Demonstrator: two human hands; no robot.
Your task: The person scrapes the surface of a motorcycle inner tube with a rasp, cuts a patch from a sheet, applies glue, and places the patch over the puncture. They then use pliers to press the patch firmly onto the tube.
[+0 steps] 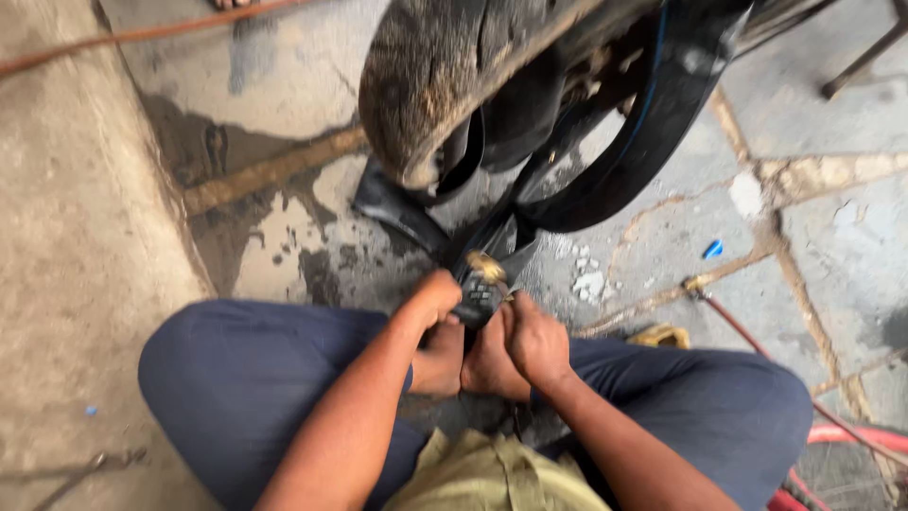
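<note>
I squat on the ground over a black rubber inner tube (624, 161) that hangs out of a worn, dusty tyre (435, 85). My left hand (437, 295) grips a folded part of the tube near its brass valve (485, 267). My right hand (532, 339) pinches the same fold from the right side, fingers closed on the rubber. A small dark tool or patch (478, 298) sits between both hands; motion blur hides what it is. My bare feet (463, 364) lie just under the hands.
Wet, cracked concrete floor (284, 237) spreads ahead, with a raised concrete kerb (76, 237) on the left. A red hose (832, 431) runs along the right, an orange hose (142, 33) at top left. A blue scrap (712, 249) and a yellowish object (662, 334) lie nearby.
</note>
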